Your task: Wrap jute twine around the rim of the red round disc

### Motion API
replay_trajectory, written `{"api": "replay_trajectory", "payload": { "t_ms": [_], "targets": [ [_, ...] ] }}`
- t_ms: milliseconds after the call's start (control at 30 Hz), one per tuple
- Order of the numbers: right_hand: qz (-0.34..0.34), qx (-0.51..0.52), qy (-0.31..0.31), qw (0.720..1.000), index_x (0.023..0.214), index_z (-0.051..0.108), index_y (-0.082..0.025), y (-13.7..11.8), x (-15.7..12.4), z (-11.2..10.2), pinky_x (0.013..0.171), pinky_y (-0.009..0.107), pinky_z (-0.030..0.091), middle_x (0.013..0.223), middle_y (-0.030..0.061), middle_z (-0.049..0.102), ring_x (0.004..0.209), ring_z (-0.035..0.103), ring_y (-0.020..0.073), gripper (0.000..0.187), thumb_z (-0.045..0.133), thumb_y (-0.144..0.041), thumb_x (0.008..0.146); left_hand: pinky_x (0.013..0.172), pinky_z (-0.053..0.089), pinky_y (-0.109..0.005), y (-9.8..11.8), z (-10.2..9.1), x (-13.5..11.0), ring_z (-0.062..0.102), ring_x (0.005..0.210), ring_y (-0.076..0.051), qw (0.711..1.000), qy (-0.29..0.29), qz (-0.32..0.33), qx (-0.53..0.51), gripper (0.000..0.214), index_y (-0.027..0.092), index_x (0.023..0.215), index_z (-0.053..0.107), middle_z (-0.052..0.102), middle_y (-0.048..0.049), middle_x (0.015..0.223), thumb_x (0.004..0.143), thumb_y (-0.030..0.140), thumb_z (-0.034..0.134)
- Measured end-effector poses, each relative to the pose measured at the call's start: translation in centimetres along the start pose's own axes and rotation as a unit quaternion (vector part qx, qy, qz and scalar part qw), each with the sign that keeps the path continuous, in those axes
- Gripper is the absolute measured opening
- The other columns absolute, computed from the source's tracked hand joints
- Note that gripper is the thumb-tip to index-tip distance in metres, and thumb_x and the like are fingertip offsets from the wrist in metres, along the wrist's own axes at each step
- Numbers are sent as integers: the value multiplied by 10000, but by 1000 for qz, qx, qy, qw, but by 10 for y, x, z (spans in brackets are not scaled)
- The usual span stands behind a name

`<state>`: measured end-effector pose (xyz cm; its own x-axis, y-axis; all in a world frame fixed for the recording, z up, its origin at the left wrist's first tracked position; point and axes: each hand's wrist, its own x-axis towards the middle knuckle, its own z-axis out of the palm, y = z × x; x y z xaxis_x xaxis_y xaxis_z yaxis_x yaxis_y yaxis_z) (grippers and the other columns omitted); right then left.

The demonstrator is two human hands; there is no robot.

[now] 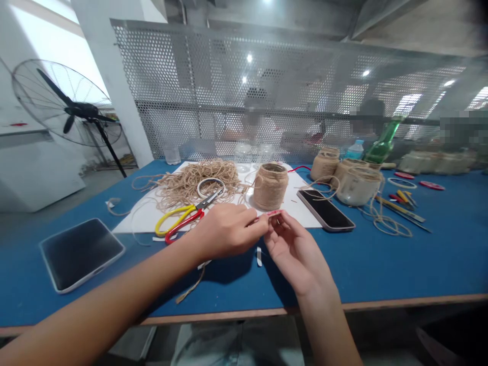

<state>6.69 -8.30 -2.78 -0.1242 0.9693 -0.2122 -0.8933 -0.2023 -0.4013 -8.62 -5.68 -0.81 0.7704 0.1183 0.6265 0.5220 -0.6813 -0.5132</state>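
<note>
My left hand [232, 230] and my right hand [295, 249] meet over the front of the table, fingertips close together. Between them is a small flat red-and-white piece [273, 213], mostly hidden by the fingers. The left fingers are curled in a pinch at its left end. My right thumb and fingertips press on its other end, the palm turned up. Just behind stands a jar wrapped in twine [270, 188]. Scissors [190, 217] with one yellow and one red handle lie beside my left hand, their blades pointing to a white ring [211, 188] on loose twine [179, 185].
White paper [141, 218] lies under the twine on the blue table [381, 269]. A phone [326, 209] is at right, a dark tablet-like device [82, 254] at left. More jars [358, 185], a green bottle [385, 140] and red rings [432, 185] stand or lie further right. A perforated panel [229, 76] borders the back.
</note>
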Motion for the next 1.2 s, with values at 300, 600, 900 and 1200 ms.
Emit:
{"api": "replay_trajectory", "payload": {
  "t_ms": [300,600,900,1200],
  "targets": [
    [43,52,-43,997,758,568,-96,-3,-6,2,627,173,487,743,45,607,695,583,81,145,444,-115,831,478,296,-241,0,-7,1,439,530,-94,998,4,35,61,139,177,952,523,488,33,591,825,205,473],
    [-37,-20,-62,997,778,618,-164,28,-12,3,703,197,460,830,-15,637,769,566,77,63,594,-168,719,480,330,-238,1,-6,2,457,541,-94,996,13,44,73,165,140,976,524,516,25,625,828,197,478],
    [-43,-19,-37,998,774,602,-152,26,-8,2,675,189,452,772,-17,622,733,560,71,66,617,-187,720,491,348,-240,3,-10,2,476,556,-94,996,-7,61,60,200,129,1009,533,559,9,658,828,195,479],
    [-59,-4,-34,998,714,577,-162,16,-2,3,704,176,462,690,-33,601,697,571,66,62,634,-157,691,456,314,-246,3,-12,3,458,511,-91,995,7,62,72,249,120,1064,519,541,25,598,827,186,479]
  ]
}}
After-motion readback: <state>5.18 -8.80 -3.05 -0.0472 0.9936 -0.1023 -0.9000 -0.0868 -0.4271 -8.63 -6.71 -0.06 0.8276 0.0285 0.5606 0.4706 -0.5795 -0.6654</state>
